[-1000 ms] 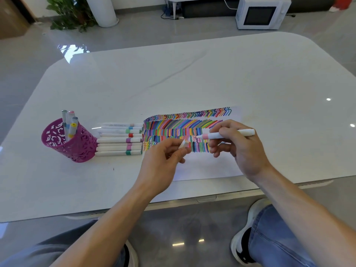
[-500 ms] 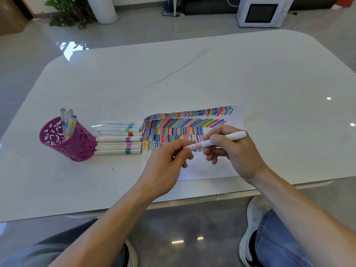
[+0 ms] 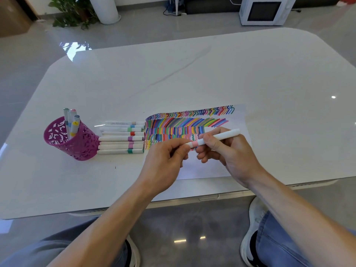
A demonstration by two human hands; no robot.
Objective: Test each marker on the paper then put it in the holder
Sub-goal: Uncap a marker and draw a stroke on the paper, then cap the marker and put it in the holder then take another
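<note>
Pink-banded white marker (image 3: 215, 138) held just above the paper (image 3: 212, 170), over the middle of the sheet, lying nearly level with its tail end pointing toward 2 o'clock. Right hand (image 3: 231, 157) wrapped round the barrel, thumb and fingers curled on it. Left hand (image 3: 163, 164) reaching in from 8 o'clock and pinching the capped end beside the pink band. Paper flat on the tabletop (image 3: 192, 74), far half filled with rows of coloured strokes, near half plain white. At 9 o'clock of the paper, just beside its edge, a row of white markers (image 3: 121, 137) lying side by side, coloured bands showing. Further out at 9 o'clock, just beside the row's ends, the magenta cut-out holder (image 3: 77, 143), standing with several tested markers (image 3: 71, 122) upright inside. Past the tabletop on the floor, a potted plant (image 3: 71, 12) at 11 o'clock and a white microwave (image 3: 264, 10) at 1 o'clock. Under the near edge at 6 o'clock, jeans and white shoes (image 3: 254, 228).
</note>
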